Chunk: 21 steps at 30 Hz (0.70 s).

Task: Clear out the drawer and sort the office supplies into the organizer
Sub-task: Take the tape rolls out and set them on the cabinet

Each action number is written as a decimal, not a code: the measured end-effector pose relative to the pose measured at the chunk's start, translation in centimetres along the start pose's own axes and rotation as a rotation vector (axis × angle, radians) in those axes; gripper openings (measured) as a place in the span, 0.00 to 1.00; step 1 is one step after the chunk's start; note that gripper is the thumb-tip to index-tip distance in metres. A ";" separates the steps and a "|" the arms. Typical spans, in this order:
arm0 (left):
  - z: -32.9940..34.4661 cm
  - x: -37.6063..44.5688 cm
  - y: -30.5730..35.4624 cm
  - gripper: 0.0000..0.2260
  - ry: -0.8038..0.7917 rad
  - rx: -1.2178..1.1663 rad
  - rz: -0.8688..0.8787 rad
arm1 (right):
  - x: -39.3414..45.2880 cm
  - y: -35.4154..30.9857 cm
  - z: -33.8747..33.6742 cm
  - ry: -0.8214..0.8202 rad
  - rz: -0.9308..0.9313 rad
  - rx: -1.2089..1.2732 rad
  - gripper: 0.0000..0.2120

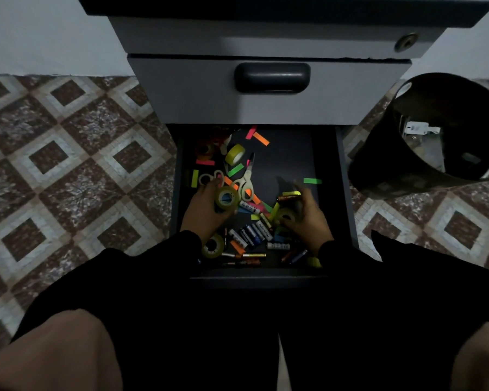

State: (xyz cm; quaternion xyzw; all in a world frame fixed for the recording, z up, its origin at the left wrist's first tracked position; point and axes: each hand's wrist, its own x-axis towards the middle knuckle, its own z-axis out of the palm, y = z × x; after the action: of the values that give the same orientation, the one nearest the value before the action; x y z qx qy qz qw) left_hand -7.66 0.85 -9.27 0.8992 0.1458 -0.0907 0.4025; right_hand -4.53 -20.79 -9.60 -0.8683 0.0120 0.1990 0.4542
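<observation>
The bottom drawer (326, 165) stands pulled out, its dark floor littered with supplies. My left hand (205, 210) grips a yellow-green tape roll (227, 197) near the drawer's left side. My right hand (308, 215) curls round another tape roll (286, 215) and a battery (288, 197) at the right. Between the hands lie scissors (244, 182), several batteries (251, 234) and coloured paper strips (261, 138). A third roll (235, 154) sits further back, a fourth roll (213, 246) near my left wrist. No organizer shows in this view.
A black waste bin (446, 131) with scraps inside stands on the patterned tile floor (76, 153) right of the cabinet. The closed upper drawer (271, 77) overhangs the open one's back. My knees fill the lower edge.
</observation>
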 end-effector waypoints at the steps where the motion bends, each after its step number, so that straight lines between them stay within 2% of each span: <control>1: 0.2 0.1 -0.1 0.33 -0.005 0.005 -0.001 | 0.2 0.2 -0.1 0.032 0.004 -0.024 0.36; 5: 0.8 0.7 -0.7 0.37 -0.043 0.057 0.010 | 0.7 1.3 0.1 0.014 -0.013 -0.239 0.30; 7: 1.1 0.9 -0.8 0.39 -0.052 0.055 0.001 | 0.6 1.4 0.4 0.000 -0.012 -0.310 0.30; 12: 1.6 1.5 -1.0 0.40 -0.060 0.093 -0.013 | 0.5 1.8 1.3 -0.013 0.029 -0.382 0.34; 21: 2.0 1.9 -1.4 0.36 -0.028 0.134 -0.009 | 0.6 1.7 1.5 -0.042 -0.003 -0.415 0.35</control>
State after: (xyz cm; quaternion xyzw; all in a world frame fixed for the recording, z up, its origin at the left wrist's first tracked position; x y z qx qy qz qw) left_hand -6.41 0.64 -12.10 0.9221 0.1378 -0.1144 0.3429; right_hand -4.83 -20.47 -11.92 -0.9389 -0.0401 0.2148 0.2660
